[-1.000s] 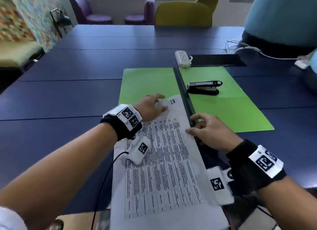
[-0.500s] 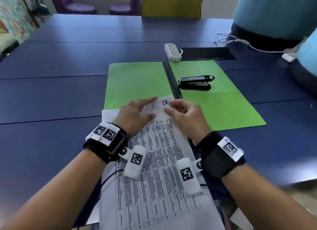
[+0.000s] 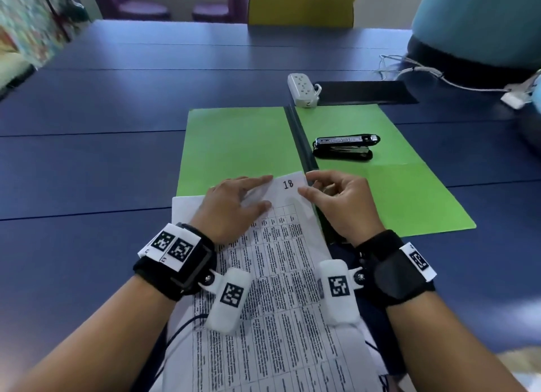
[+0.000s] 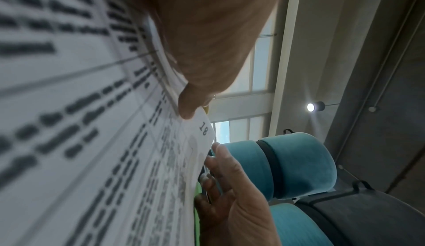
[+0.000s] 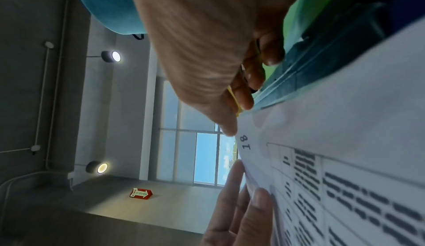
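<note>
Blue table (image 3: 87, 157) bearing an open green folder (image 3: 234, 145). The printed sheets (image 3: 281, 274) lay lengthwise from the near table edge onto the folder's near margin, with page number 18 at the far end. A lower sheet protruded at the left, so the stack was judged out of square; fastening it thus would fix the offset. Left hand (image 3: 231, 207) lay flat on the top sheet, fingers straight; if its pressure eased, that sheet might skate sideways. Right hand (image 3: 342, 204) pinched the far right corner between thumb and curled fingers; too hard a pull there might crease it or lift one sheet alone. Stapler (image 3: 345, 147) sat apart on the folder's right leaf, untouched.
</note>
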`<state>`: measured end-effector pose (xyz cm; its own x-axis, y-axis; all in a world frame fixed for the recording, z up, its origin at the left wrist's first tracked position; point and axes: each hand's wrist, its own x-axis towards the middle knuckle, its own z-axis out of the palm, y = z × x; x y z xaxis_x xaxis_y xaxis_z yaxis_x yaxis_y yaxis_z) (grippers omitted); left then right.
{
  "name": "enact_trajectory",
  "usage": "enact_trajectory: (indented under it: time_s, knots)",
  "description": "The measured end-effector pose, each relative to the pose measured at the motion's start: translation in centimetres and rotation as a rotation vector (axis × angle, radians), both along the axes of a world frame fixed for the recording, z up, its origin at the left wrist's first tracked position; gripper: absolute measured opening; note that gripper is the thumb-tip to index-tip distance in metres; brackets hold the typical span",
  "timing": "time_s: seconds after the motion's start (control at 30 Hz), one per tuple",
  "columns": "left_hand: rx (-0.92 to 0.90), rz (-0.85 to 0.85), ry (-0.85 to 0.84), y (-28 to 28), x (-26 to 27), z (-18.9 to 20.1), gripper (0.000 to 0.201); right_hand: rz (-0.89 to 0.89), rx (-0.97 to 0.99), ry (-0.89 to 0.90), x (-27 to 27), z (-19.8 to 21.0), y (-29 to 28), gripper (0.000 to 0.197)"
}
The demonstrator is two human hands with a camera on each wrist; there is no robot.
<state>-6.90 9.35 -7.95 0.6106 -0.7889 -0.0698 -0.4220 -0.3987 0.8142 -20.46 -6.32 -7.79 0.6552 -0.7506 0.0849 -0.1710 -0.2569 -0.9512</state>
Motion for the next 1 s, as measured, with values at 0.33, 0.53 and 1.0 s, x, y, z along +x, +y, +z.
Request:
enact_trajectory:
  time_s: [0.33,0.53,1.0]
  knots:
    - [-0.111,0.032,0.135,0.16,-0.11,-0.11,0.04,0.025,0.052,-0.036,-0.4,0.04,0.25,0.02]
    - [-0.141,0.042,0.13,0.25,-0.21,0.07,0.037,0.009,0.04,-0.05,-0.34,-0.28,0.17,0.013]
    - [-0.211,0.087,0.166,0.15,0.18,-0.41,0.038,0.194,0.013,0.018,-0.68,0.08,0.69,0.012]
